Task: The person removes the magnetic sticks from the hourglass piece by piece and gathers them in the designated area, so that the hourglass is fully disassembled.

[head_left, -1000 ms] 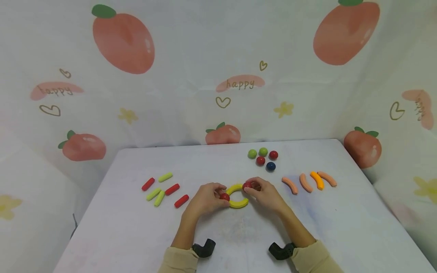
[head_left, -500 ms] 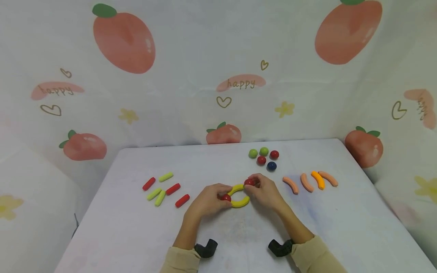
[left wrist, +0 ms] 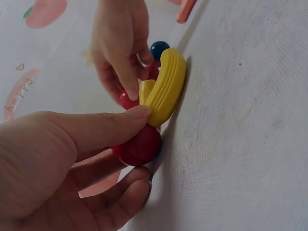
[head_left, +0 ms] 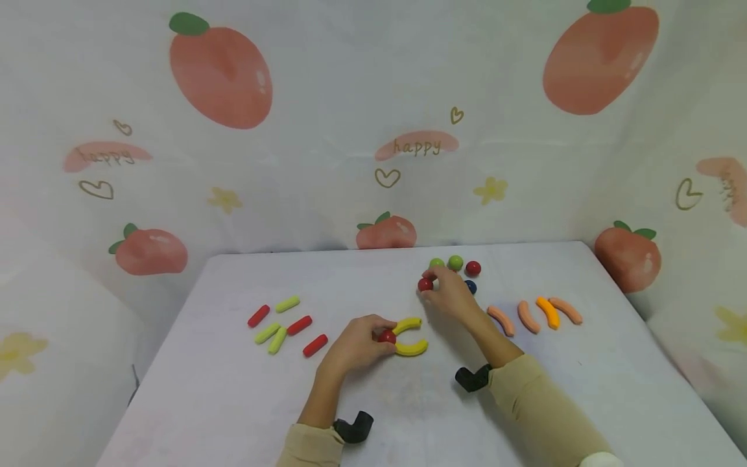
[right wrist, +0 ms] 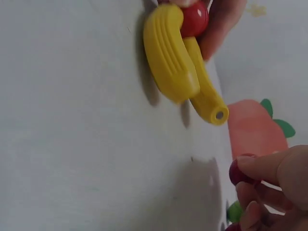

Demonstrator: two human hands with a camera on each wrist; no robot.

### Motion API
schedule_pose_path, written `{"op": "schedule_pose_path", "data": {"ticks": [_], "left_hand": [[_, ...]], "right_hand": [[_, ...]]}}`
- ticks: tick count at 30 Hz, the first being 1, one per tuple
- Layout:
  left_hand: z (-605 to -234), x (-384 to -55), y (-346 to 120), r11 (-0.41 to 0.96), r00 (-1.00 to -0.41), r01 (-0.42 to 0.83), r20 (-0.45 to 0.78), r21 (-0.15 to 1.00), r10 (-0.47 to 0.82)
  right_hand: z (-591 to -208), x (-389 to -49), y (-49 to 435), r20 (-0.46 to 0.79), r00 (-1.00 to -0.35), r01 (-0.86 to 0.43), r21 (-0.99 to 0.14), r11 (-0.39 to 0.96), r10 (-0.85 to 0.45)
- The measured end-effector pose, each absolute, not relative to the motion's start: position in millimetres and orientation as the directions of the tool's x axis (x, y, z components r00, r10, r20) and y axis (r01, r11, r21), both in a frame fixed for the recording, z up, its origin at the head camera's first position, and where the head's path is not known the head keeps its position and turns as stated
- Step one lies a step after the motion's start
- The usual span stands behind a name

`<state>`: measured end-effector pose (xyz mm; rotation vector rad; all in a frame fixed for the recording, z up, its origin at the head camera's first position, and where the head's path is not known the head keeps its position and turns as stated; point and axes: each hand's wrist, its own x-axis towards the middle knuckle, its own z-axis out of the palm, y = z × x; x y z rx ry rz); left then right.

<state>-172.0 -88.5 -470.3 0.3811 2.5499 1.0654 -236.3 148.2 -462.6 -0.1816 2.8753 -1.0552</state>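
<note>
My left hand (head_left: 358, 340) pinches a red ball (head_left: 386, 336) between thumb and fingers. Two yellow curved rods (head_left: 411, 348) meet that ball and bow out to the right like an open ring. In the right wrist view, a grey disc shows in the free end of one yellow rod (right wrist: 207, 96). Farther back, my right hand (head_left: 450, 295) holds another red ball (head_left: 425, 285) at its fingertips, just in front of the loose balls. Among these are two green balls (head_left: 456, 263), a red ball (head_left: 473, 268) and a dark blue ball (head_left: 470, 286), partly covered by the right hand.
Short straight red rods (head_left: 316, 346) and light green rods (head_left: 268, 333) lie at the left of the white table (head_left: 233, 402). Curved pinkish rods (head_left: 528, 317) and one orange rod (head_left: 547, 312) lie at the right. A printed cloth (head_left: 315, 162) hangs behind.
My right hand has moved away from the yellow rods toward the loose balls, carrying its red ball. The left hand stays with its ball and rods; the ring's right side now stands open.
</note>
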Motion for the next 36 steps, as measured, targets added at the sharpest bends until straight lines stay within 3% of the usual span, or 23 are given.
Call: {"op": "schedule_pose_path", "data": {"ticks": [5,10,15,19,22,30,36], "left_hand": [[-469.6,-172.3,-89.7,0.67,-0.909,0.102,-0.206,0.735,0.364],[-468.6,-173.0,-90.9,0.67,-0.919,0.081,-0.206,0.738,0.337],[-468.3,-173.3,-92.7,0.661,-0.928,0.056,-0.206,0.748,0.311],[-467.6,-173.2,-93.2,0.655,-0.928,0.051,-0.206,0.754,0.309],[-468.0,-173.0,-93.1,0.653,-0.93,0.054,-0.2,0.755,0.308],[-470.5,-172.6,-94.4,0.649,-0.928,0.059,-0.198,0.759,0.316],[-469.3,-172.1,-94.0,0.661,-0.926,0.055,-0.209,0.748,0.313]], "right_hand": [[-463.9,-254.2,145.5,-0.002,-0.983,-0.156,-0.526,0.836,-0.184],[-465.2,-252.9,143.8,0.009,-0.987,-0.146,-0.462,0.875,-0.161],[-458.5,-229.7,141.5,-0.013,-0.98,-0.158,-0.549,0.821,-0.198],[-457.3,-206.7,137.4,-0.185,-0.939,-0.095,-0.668,0.738,-0.288],[-462.6,-194.8,133.0,-0.279,-0.909,-0.037,-0.685,0.728,-0.309],[-475.3,-179.5,129.4,-0.249,-0.938,-0.022,-0.652,0.758,-0.241],[-468.9,-165.5,159.1,-0.151,-0.98,-0.01,-0.61,0.792,-0.128]]}}
